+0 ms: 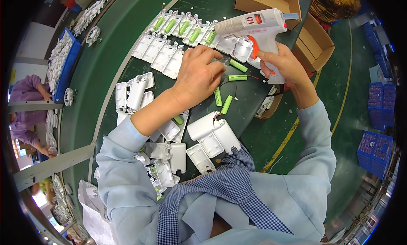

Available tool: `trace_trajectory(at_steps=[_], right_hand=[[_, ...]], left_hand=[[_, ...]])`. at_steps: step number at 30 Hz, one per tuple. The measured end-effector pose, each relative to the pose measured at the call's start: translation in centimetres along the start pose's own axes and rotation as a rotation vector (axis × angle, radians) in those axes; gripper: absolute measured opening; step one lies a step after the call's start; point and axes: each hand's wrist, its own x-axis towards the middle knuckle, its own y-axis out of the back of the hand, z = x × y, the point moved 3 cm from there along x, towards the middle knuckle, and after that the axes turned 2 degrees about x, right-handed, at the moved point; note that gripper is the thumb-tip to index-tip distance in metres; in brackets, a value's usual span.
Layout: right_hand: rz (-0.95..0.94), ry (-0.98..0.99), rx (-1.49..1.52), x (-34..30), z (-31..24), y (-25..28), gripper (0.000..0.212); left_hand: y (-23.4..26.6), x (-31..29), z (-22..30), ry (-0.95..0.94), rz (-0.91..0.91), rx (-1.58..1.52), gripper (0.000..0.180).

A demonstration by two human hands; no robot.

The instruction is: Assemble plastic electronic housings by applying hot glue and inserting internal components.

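Observation:
My right hand grips a white hot glue gun by its handle, fingers by the orange trigger, its nozzle end pointing left over the casings. Bent fingers on my left hand curl down beside the white plastic casings; whatever lies under the fingertips is hidden. Behind it runs a row of open white casings, several with a green battery cell and thin wires inside. Loose green cells lie between my hands, including one battery below the gun and another battery nearer me.
More white casings are piled close to me on the dark green table. Cardboard boxes sit at the far right edge. Left of me runs a green conveyor belt, with a blue bin and another person's purple sleeve beyond.

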Motion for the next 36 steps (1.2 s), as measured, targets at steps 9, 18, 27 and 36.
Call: trace_trajectory(at_steps=[9, 18, 27, 36], right_hand=[[0.019, 0.002, 0.018, -0.9, 0.2, 0.3, 0.024], [0.021, 0.045, 0.039, -1.3, -0.1, 0.6, 0.034], [0.007, 0.048, 0.078, -1.9, 0.3, 1.9, 0.038], [0.026, -0.004, 0.046, -3.4, 0.4, 2.1, 0.038]], left_hand=[[-1.3, 0.6, 0.3, 0.038, -0.146, 0.041, 0.011], [-3.5, 1.6, 0.7, 0.028, -0.251, 0.05, 0.009], [-4.0, 2.9, 0.3, -0.077, -0.217, -0.056, 0.023], [-3.7, 1.6, 1.0, -0.073, -0.297, 0.094, 0.014]])
